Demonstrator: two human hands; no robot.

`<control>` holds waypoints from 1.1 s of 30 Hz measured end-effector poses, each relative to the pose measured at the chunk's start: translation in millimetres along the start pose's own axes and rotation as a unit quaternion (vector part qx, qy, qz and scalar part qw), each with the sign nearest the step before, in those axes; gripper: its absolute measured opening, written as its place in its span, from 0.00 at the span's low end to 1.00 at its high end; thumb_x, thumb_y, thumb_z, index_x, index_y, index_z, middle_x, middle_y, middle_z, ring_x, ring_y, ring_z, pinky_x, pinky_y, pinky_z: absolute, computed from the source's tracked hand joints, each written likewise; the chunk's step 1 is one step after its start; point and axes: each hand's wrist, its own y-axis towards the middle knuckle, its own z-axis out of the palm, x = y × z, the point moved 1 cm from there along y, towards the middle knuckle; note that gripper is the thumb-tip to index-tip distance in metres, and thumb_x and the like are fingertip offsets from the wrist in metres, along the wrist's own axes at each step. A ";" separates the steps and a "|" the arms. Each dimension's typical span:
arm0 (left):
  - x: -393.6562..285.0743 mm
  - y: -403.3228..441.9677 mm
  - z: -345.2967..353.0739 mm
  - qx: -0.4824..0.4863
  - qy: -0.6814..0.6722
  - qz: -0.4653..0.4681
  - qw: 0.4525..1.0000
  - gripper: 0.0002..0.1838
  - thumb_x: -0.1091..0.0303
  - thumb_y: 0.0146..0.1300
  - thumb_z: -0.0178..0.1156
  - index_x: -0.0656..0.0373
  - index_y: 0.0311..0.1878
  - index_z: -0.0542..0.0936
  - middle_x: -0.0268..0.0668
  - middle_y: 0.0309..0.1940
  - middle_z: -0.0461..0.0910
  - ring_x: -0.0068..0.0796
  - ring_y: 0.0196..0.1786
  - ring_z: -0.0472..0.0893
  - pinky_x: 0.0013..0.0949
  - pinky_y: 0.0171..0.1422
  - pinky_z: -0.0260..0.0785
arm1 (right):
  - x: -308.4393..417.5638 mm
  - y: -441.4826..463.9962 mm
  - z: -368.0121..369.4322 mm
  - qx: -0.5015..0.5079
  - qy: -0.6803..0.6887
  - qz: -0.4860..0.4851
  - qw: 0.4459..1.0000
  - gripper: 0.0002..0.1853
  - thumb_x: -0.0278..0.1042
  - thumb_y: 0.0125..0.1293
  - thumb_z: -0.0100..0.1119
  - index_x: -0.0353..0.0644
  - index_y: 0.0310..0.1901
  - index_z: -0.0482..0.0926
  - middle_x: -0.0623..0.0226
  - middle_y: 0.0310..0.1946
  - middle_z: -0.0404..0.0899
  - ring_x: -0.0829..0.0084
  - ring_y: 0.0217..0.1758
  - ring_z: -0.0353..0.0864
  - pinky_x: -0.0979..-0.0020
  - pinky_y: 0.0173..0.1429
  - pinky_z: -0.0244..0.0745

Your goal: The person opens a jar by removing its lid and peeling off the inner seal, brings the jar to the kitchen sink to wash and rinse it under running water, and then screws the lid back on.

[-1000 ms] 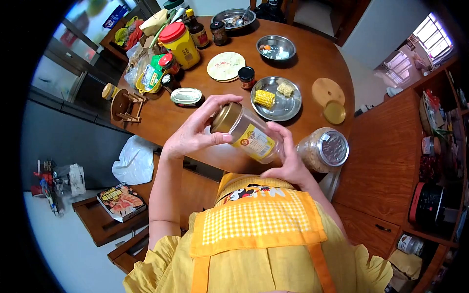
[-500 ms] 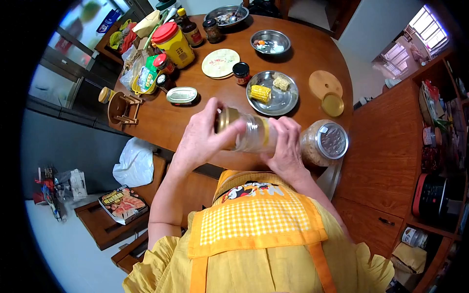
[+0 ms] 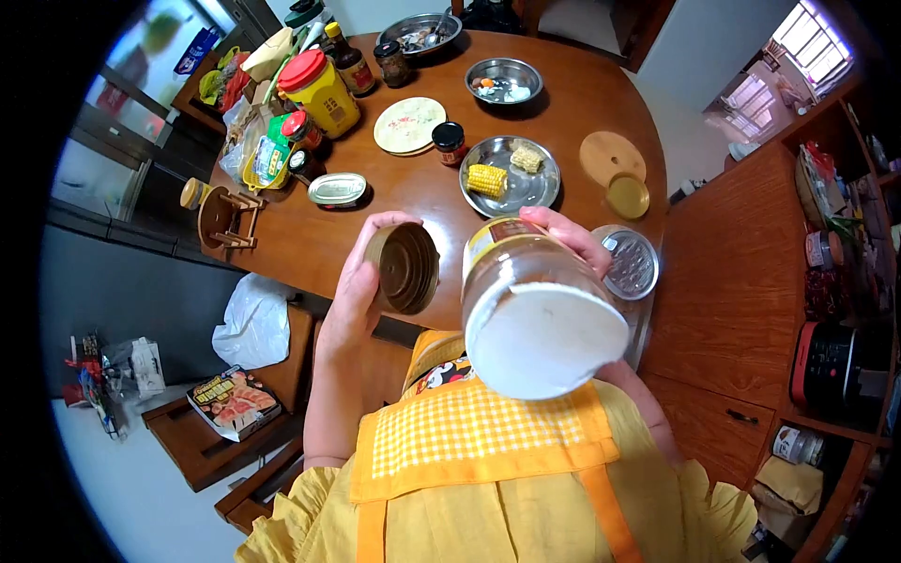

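My left hand (image 3: 355, 281) is wrapped round a gold-brown screw lid (image 3: 407, 269), its hollow underside facing right and towards me. In my right hand (image 3: 574, 236) is a clear jar (image 3: 511, 261) with a yellow-edged label. The jar tilts so that its mouth end comes up at me, covered by a white seal (image 3: 547, 340). A gap separates lid and jar. Behind the jar stands a second jar with a clear, shiny top (image 3: 631, 266). Beyond my hands, a steel plate (image 3: 535, 199) bears a yellow corn piece (image 3: 486, 179) and a paler one (image 3: 526, 159).
Near the plate are a dark-lidded small jar (image 3: 449, 143), a round board (image 3: 615, 153) and a gold lid (image 3: 628, 195). A tin (image 3: 338, 190), a yellow red-capped tub (image 3: 321, 98) and bottles crowd the left. Steel bowls (image 3: 504, 83) sit farther back. A cabinet (image 3: 723, 272) rises at right.
The lid has come off the jar and is now apart in my left hand. My right hand has tipped the jar's mouth end towards me, showing the white seal.
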 end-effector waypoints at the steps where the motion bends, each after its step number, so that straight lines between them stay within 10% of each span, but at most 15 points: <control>1: -7.2 -2.0 3.6 0.012 0.002 0.017 1.000 0.39 0.37 0.57 0.57 0.61 0.60 0.63 0.35 0.44 0.73 0.22 0.49 0.75 0.25 0.55 0.68 | -0.9 -2.7 1.0 -0.001 -0.001 0.036 0.999 0.49 0.28 0.40 0.79 0.42 0.60 0.51 0.49 0.58 0.62 0.57 0.63 0.64 0.59 0.66 0.62; 8: -0.5 -1.4 -6.7 -0.018 0.132 -0.036 0.990 0.32 0.68 0.56 0.64 0.57 0.63 0.63 0.33 0.47 0.67 0.22 0.49 0.70 0.28 0.53 0.68 | -38.1 -26.6 2.8 0.022 -0.108 0.066 0.992 0.51 0.28 0.37 0.78 0.42 0.61 0.53 0.53 0.57 0.62 0.56 0.63 0.65 0.60 0.65 0.63; 14: 136.1 -9.8 -45.7 -0.112 0.126 -0.052 0.984 0.35 0.74 0.48 0.72 0.59 0.56 0.61 0.36 0.48 0.68 0.24 0.52 0.70 0.26 0.54 0.68 | -48.7 -43.7 -2.4 0.037 -0.184 0.069 0.980 0.49 0.27 0.39 0.76 0.40 0.62 0.52 0.53 0.58 0.61 0.58 0.64 0.64 0.61 0.65 0.63; 17: 173.0 -15.9 -43.9 -0.122 0.067 -0.061 0.988 0.36 0.72 0.47 0.74 0.61 0.55 0.61 0.38 0.49 0.67 0.30 0.57 0.69 0.32 0.62 0.65 | -56.7 -54.5 -3.4 0.014 -0.137 0.091 0.986 0.49 0.27 0.40 0.76 0.39 0.62 0.52 0.52 0.58 0.61 0.58 0.64 0.64 0.61 0.65 0.63; 28: 172.5 -29.7 -62.6 -0.083 0.556 -0.136 0.816 0.42 0.52 0.44 0.74 0.57 0.60 0.64 0.42 0.55 0.68 0.45 0.61 0.61 0.43 0.66 0.53 | -58.7 -52.3 -8.2 0.003 -0.150 0.026 0.988 0.50 0.28 0.35 0.78 0.41 0.61 0.55 0.51 0.58 0.62 0.54 0.63 0.64 0.59 0.67 0.61; 33: 42.4 -0.5 -1.8 -0.093 0.251 0.109 0.957 0.29 0.57 0.51 0.68 0.59 0.56 0.74 0.41 0.51 0.73 0.37 0.50 0.69 0.37 0.60 0.56 | -53.5 -45.4 -11.2 0.015 -0.241 -0.022 0.970 0.50 0.28 0.33 0.79 0.41 0.60 0.56 0.50 0.57 0.64 0.52 0.61 0.65 0.57 0.64 0.62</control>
